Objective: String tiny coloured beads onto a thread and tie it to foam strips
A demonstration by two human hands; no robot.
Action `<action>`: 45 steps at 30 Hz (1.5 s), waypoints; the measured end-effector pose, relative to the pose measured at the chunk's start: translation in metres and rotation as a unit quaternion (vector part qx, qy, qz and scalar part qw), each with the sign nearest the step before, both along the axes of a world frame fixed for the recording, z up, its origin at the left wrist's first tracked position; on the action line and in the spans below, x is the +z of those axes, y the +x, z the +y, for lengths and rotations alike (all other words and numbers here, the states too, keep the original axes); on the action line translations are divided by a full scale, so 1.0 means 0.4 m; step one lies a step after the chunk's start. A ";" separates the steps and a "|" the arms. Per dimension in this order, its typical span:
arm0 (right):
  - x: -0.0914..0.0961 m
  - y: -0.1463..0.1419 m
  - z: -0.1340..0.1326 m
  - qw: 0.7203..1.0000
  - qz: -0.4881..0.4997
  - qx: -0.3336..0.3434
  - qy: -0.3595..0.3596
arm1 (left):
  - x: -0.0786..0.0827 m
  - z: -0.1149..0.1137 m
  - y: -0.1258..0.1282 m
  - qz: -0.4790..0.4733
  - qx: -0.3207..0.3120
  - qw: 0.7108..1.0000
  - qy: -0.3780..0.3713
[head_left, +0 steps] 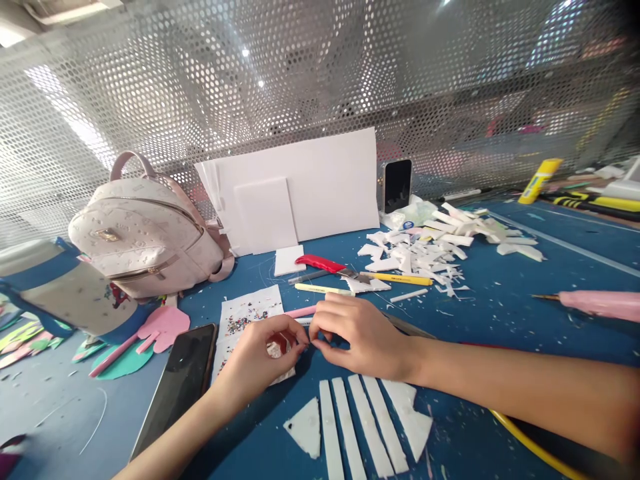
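My left hand (267, 350) hovers at the lower right edge of a white paper (253, 303) strewn with small coloured bits, its thumb and fingertips pinched together. Just right of it, my right hand (353, 330) is also closed in a pinch, and the fingertips of both nearly meet. Whatever lies between them, if anything, is too small to make out. Below my hands are several white foam strips (345, 427), with a triangular foam piece (306, 428) to their left and an irregular foam piece (411, 415) to their right. Behind them rest a red-handled utility knife (323, 264) and a yellow pencil (400, 279).
A black phone (183, 377) lies left of the paper. Further back stand a pale backpack (145, 233), a cup (65, 287) and white foam boards (330, 187). Foam scraps (415, 250) are heaped at right, near a pink pen-like tool (595, 303) and a glue stick (540, 181).
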State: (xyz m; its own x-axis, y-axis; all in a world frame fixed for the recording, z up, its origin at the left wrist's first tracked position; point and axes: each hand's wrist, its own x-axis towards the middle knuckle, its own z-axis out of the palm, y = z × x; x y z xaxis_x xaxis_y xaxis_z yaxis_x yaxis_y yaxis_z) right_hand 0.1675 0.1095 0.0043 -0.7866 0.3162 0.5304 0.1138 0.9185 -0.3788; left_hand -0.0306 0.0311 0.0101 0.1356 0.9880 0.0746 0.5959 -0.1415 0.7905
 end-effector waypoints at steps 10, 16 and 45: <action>-0.006 0.000 0.001 1.000 0.003 0.008 -0.020 | 0.011 -0.006 0.017 -0.071 0.033 0.997 -0.001; -0.008 -0.002 0.000 1.000 0.015 0.014 -0.015 | 0.005 -0.008 0.025 -0.130 0.051 0.990 -0.004; 0.160 0.087 0.563 0.822 0.265 -0.498 -0.082 | -0.014 -0.079 0.094 -0.052 -0.064 0.986 0.147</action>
